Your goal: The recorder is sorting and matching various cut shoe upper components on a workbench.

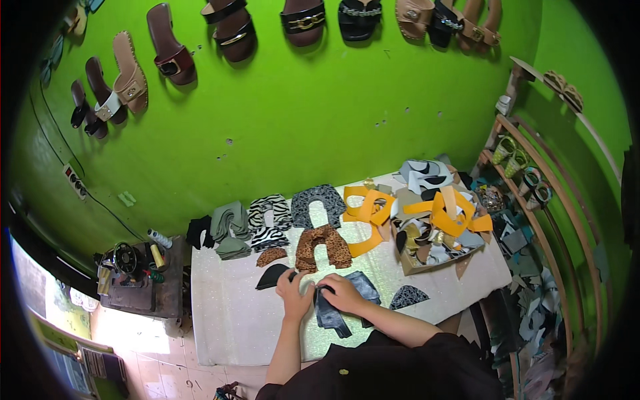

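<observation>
My left hand (293,291) lies over the table with its thumb and fingers apart. Its fingertips are close to a black half-round piece (271,277); whether they touch it is hard to see. To its right, my right hand (340,294) has its fingers closed on a stack of dark, shiny U-shaped material pieces (330,316). One arm of the stack points toward me, the other (364,286) shows beyond my wrist. Just past my hands lies a leopard-print U-shaped stack (323,249), with a small leopard half-round piece (271,257) at its left.
Zebra-print (270,212), grey-green (230,228) and grey patterned stacks (317,204) line the table's far side. Yellow pieces (368,207) adjoin a box of scraps (437,260). A patterned half-round (409,297) lies right. A sewing machine (125,267) stands left, a wooden rack (533,220) right.
</observation>
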A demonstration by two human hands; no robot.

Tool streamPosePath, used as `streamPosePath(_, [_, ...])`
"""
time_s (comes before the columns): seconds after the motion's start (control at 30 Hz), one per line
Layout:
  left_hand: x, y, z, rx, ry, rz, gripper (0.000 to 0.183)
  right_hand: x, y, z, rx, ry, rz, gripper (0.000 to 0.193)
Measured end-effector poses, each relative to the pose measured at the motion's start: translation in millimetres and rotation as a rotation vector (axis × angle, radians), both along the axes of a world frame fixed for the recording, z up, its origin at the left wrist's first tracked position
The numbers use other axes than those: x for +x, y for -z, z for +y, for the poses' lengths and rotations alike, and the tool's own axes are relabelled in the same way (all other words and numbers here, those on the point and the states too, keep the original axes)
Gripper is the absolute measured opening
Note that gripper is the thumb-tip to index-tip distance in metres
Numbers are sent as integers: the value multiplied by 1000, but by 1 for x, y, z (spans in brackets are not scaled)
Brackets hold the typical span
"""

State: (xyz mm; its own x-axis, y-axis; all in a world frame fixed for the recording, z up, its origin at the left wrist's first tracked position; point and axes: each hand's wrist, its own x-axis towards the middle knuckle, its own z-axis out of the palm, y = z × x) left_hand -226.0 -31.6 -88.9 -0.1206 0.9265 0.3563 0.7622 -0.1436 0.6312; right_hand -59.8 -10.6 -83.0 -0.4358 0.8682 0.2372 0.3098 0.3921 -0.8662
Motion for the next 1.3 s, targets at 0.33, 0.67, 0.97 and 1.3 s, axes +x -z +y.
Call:
streamPosePath(0.33, [122,-8,-15,72,199,-63,23,149,-15,-3,116,556,-128,19])
streamPosePath(0.67, [197,-11,-19,93,311,-16,21,183,-8,37,279,646,-594,44])
streamPosePath(0.97, [201,2,-10,6,250,-273,27,234,-26,38,-554,324,675,25])
streamPosePath(1.3, [202,-38,-8,-622,435,-882,23,231,-20,-15,-567,92,422,18])
